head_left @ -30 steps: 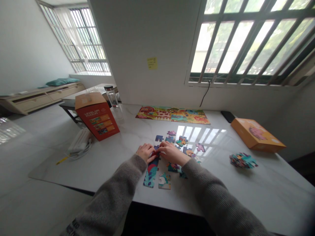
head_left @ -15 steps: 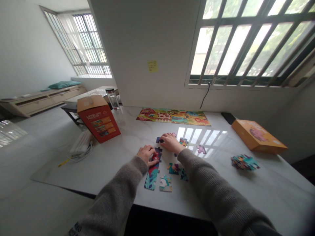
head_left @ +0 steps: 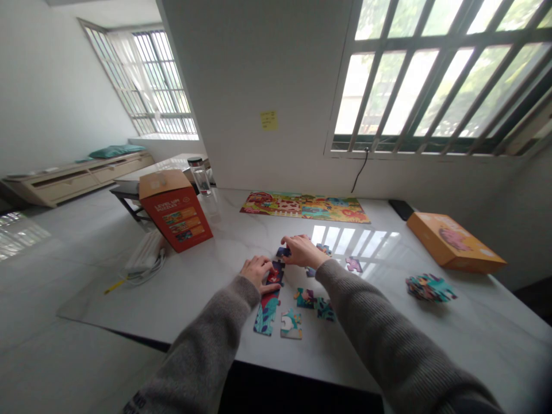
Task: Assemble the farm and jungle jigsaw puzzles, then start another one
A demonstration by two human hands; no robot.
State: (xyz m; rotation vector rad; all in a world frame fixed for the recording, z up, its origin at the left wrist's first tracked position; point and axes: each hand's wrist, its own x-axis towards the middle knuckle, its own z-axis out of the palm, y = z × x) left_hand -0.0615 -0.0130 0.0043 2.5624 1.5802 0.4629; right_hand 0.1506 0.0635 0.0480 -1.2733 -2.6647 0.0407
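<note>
My right hand [head_left: 301, 250] pinches a dark blue puzzle piece [head_left: 282, 252] at the far end of a joined strip of jigsaw pieces [head_left: 266, 318]. Whether the piece touches the strip is too small to tell. On the strip's left side rests my left hand [head_left: 257, 273], thumb and fingers apart, partly covering its red and dark upper part. Right of the strip lie a white-and-teal piece [head_left: 291, 324], a green-and-purple piece [head_left: 305, 297] and a dark teal piece [head_left: 325, 309]. Other pieces beyond are partly hidden by my right hand and sleeve.
A pink-purple piece [head_left: 354, 264] and a pile of pieces [head_left: 430, 287] lie to the right. An orange box [head_left: 455, 241] and black phone-like object [head_left: 401, 209] sit behind. A finished puzzle [head_left: 304, 207] lies along the wall. Left stand a red box [head_left: 176, 215], power strip [head_left: 144, 253] and glass bottle [head_left: 200, 177].
My right hand has brought the dark blue piece slightly nearer to the strip's far end. My left hand stays on the strip. The view has shifted a little.
</note>
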